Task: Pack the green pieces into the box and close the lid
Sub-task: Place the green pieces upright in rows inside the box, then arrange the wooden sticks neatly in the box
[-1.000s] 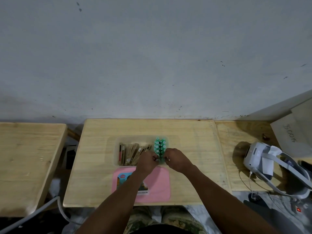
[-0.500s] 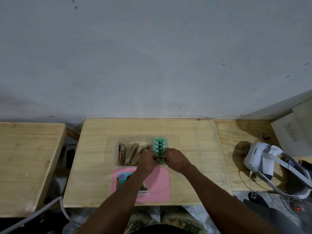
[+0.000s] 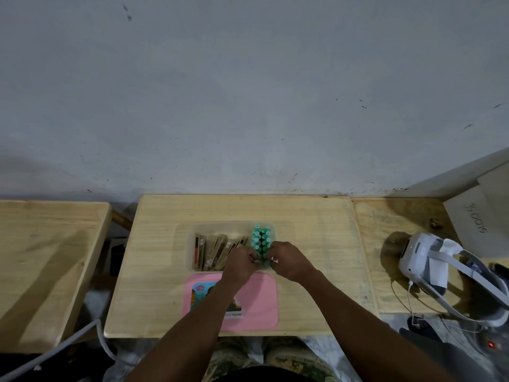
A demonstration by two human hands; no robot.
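Note:
A clear plastic box [image 3: 192,232] sits mid-table. At its right end stand two rows of green pieces [image 3: 261,238]. Brown packets [image 3: 217,250] fill the box's left and middle. The pink lid [image 3: 261,299] lies flat on the table just in front of the box. My left hand [image 3: 241,264] and my right hand [image 3: 287,260] meet at the near end of the green rows, fingers pinched around the nearest green pieces, which they mostly hide.
The wooden table [image 3: 311,244] ends at a front edge near my knees. A white headset [image 3: 429,260] with a cable rests on the table to the right. Another wooden table [image 3: 46,257] stands left. A white cable [image 3: 91,332] hangs at lower left.
Both hands have stayed at the near end of the green rows, with only slight finger shifts. The box and the lid have not moved.

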